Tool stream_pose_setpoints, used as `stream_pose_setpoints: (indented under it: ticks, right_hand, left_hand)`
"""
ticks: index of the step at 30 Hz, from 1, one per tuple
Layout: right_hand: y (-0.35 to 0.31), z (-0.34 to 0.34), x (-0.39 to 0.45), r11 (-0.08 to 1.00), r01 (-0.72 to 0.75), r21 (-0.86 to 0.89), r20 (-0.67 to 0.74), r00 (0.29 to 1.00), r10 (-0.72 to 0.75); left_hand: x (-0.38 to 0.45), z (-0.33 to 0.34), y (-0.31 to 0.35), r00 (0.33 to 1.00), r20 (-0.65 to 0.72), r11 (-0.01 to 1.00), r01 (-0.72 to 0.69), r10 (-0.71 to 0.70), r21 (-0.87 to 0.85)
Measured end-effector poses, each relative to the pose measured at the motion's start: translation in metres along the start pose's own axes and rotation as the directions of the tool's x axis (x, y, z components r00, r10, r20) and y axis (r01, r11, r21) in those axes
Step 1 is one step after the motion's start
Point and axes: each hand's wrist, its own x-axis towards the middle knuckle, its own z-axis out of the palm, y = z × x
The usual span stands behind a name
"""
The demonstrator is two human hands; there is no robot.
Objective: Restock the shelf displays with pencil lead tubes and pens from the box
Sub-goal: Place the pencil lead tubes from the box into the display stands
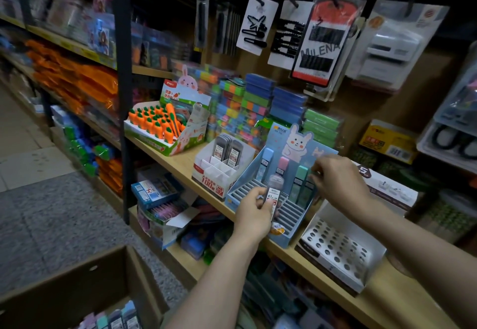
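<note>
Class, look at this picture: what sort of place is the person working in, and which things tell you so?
Most likely a stationery shop aisle. Hair clips hang on cards from hooks, a carrot pen display box sits on the wooden shelf, and the left hand holds a pencil lead tube.

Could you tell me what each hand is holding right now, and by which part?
Left hand: a clear pencil lead tube, pinched around its lower half. Right hand: fingers at the green tubes; grip unclear.

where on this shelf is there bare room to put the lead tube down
Bare wood shows on the shelf between the carrot display and the white lead box. The blue bunny display has empty front slots. Behind, stacked boxes crowd the back; the right end is taken by the holed tray.
</note>
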Motion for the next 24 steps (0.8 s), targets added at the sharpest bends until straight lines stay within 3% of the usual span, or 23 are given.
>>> stream_pose_setpoints:
  ticks: [5,9,12,14,16,20,24]
  right_hand:
    - [-0.001,0.003,-0.007,0.995,0.021,-0.101,0.045,0.999,-0.016]
    - [-0.001,0.003,-0.009,0.997,-0.038,-0.069,0.035,0.999,0.040]
    - [-0.006,-0.004,-0.006,0.958,-0.162,0.238,-0.084,0.979,0.186]
    - [-0.020,-0.009,-0.004,0.805,-0.266,0.530,0.085,0.961,0.262]
    - [-0.037,-0.009,-0.001,0.655,-0.334,0.677,0.305,0.938,0.163]
    - [-0.057,-0.008,0.009,0.635,-0.287,0.717,0.330,0.942,0.054]
    - [-0.061,-0.010,0.039,0.630,-0.236,0.740,0.221,0.970,0.103]
  left_hand:
    - [0.000,0.000,-0.001,1.000,-0.006,1.000,-0.009,0.009,-0.014]
    - [-0.001,0.000,-0.002,1.000,-0.006,0.999,-0.019,0.019,-0.035]
    - [-0.001,-0.001,0.000,0.999,-0.032,0.989,-0.035,0.030,-0.142]
    - [-0.002,-0.001,0.004,0.999,-0.028,0.976,-0.042,0.037,-0.216]
    - [-0.003,-0.003,0.008,0.999,-0.011,0.972,-0.051,0.050,-0.228]
    - [0.004,-0.016,0.010,0.998,0.011,0.994,-0.053,0.054,-0.100]
    - [0.031,-0.061,0.012,0.934,-0.235,0.954,-0.225,0.269,0.198]
